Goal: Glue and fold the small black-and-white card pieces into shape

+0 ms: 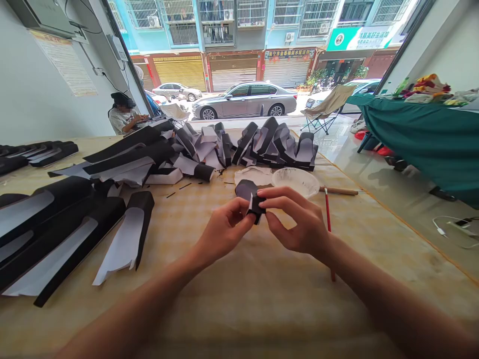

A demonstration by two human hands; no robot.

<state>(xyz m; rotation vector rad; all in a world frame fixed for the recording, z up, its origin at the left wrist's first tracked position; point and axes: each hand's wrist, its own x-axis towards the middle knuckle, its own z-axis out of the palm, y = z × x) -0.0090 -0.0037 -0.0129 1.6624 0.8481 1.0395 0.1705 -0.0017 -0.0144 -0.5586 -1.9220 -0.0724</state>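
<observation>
- The black piece (247,192) is partly covered by fingertips, so its lower edge and full outline cannot be made out. A sliver of white shows at its near side.
- A red brush (328,217) runs behind the right wrist, which hides its middle. Its far end lies just right of the grip, and its near end shows again below the wrist.
- The long black-and-white strips (56,229) well left of the grip are cut off by the frame edge. Both forearms are cut off at the bottom edge.
- The left hand (224,232) has its grip closed: thumb and forefinger pinch the near left edge of the black piece.
- The right hand (299,224) also has its grip closed on the piece. Its forefinger lies across the top and its thumb is underneath, with the other fingers curled.
- The piece is held between the two hands, just above the checked tabletop (243,299).
- Just beyond the grip to the right is a shallow white bowl (295,182), with a wooden stick (339,190) to its right. A heap of folded black pieces (224,147) lies farther beyond.
- Far beyond and left of the grip a person (121,119) sits at the tabletop's end. A silver car (245,99) stands in the street behind, and a green cloth (422,134) hangs well to the right.
- A shop sign (290,54) and a green sign (359,37) carry Chinese characters too small to read surely. The print on the wall notice (65,62) is illegible.
</observation>
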